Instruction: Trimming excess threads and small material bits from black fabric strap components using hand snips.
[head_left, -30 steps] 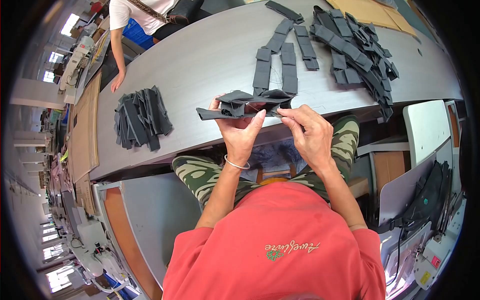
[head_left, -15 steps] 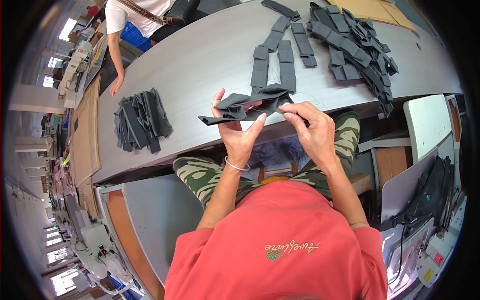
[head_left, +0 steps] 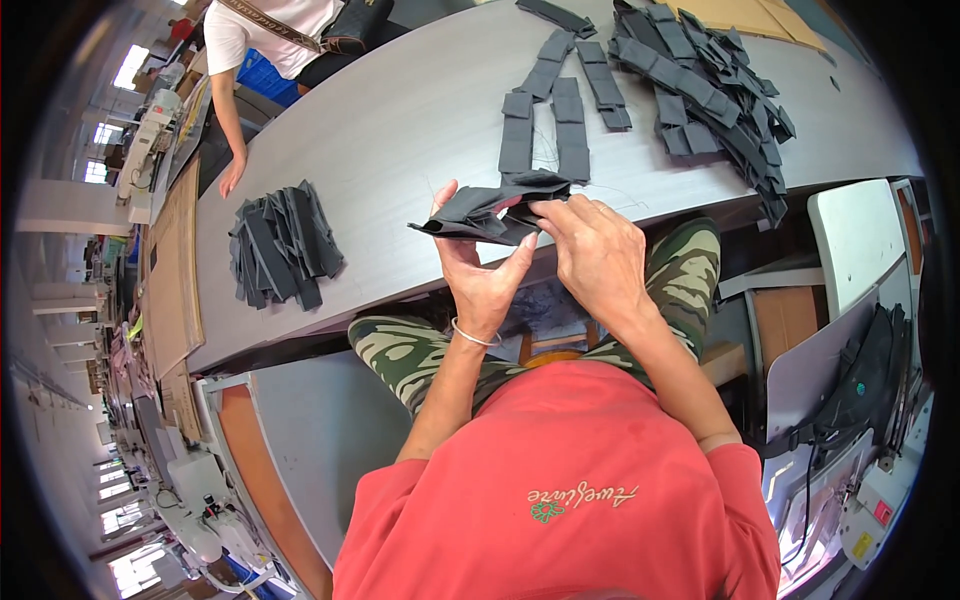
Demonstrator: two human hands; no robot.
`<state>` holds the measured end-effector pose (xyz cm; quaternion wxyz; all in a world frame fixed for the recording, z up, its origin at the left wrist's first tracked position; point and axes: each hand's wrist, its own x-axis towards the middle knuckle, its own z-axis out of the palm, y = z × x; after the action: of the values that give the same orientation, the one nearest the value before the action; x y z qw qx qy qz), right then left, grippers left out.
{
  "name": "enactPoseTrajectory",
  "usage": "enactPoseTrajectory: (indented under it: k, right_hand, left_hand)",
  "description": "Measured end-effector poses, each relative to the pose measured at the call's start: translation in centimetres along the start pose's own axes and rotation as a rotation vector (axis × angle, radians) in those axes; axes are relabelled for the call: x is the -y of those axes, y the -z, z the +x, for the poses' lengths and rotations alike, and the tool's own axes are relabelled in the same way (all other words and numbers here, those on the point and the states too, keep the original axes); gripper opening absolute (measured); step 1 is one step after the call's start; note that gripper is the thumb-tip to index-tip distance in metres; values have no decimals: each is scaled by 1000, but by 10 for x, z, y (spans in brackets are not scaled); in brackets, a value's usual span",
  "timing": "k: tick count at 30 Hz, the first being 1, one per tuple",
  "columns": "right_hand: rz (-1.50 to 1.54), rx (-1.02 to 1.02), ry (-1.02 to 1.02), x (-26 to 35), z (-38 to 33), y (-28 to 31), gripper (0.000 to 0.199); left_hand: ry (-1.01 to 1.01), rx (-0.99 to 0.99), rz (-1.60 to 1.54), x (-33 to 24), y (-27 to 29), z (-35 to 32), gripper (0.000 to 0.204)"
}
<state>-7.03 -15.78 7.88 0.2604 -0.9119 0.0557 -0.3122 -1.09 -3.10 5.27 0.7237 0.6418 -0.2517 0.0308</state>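
Observation:
A folded dark grey fabric piece (head_left: 475, 217) is held up over the near edge of the table. My left hand (head_left: 480, 275) grips it from below, thumb in front and fingers behind. At its right end, the fingertips of my right hand (head_left: 595, 250) pinch the cloth; whether they hold anything small is hidden. Just beyond, a chain of joined grey fabric strips (head_left: 517, 135) runs away across the table. To the left lies a stack of separate dark grey fabric pieces (head_left: 282, 245).
A large heap of grey fabric strips (head_left: 700, 85) lies at the far right of the grey table (head_left: 400, 120). Across the table at the left stands another person, whose hand (head_left: 232, 175) rests near its edge. Cardboard (head_left: 765, 22) lies at the back right.
My right hand has moved left and inward against the fabric piece. The left hand has shifted slightly, and the piece has tilted and closed up a little.

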Motion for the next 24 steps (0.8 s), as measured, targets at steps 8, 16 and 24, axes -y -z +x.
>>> enactPoseTrajectory:
  k: [8, 16, 24]
  right_hand:
    - [-94, 28, 26, -3, -1, -5, 11]
    - [-72, 29, 10, -5, -3, -5, 12]
    - [93, 66, -132, -1, -2, 2, 9]
  left_hand:
    - [39, 6, -30, -2, -7, -4, 86]
    - [108, 10, 14, -6, -5, -5, 86]
    - [148, 39, 41, -13, -5, -2, 82]
